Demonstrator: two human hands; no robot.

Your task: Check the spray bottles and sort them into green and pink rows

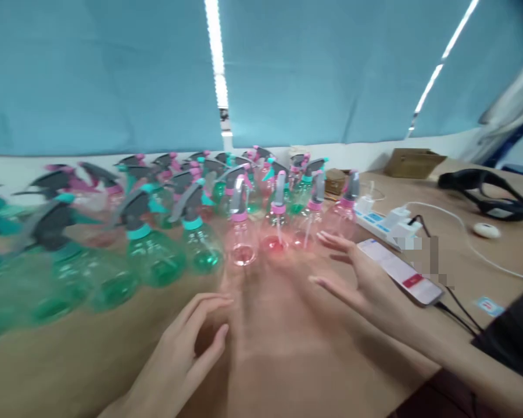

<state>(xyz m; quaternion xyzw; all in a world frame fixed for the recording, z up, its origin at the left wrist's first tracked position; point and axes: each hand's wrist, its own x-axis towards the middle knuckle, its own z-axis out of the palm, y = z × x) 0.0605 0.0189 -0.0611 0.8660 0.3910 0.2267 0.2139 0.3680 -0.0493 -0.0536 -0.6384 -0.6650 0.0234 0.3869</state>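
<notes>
Pink spray bottles point(243, 241) stand ahead of left hand point(186, 339), thumb and fingers loosely parted; right hand point(366, 276), fingers spread, just beside the rightmost ones, contact unclear.

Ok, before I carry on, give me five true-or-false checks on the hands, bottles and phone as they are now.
1. The left hand is gripping a green bottle. False: the left hand holds nothing.
2. The right hand has its fingers extended. True.
3. Every spray bottle has a turquoise collar. False: some spray bottles have a pink collar.
4. The phone stands upright among the bottles. False: the phone lies flat on the table, to their right.
5. White plugs sit on the power strip. True.
</notes>
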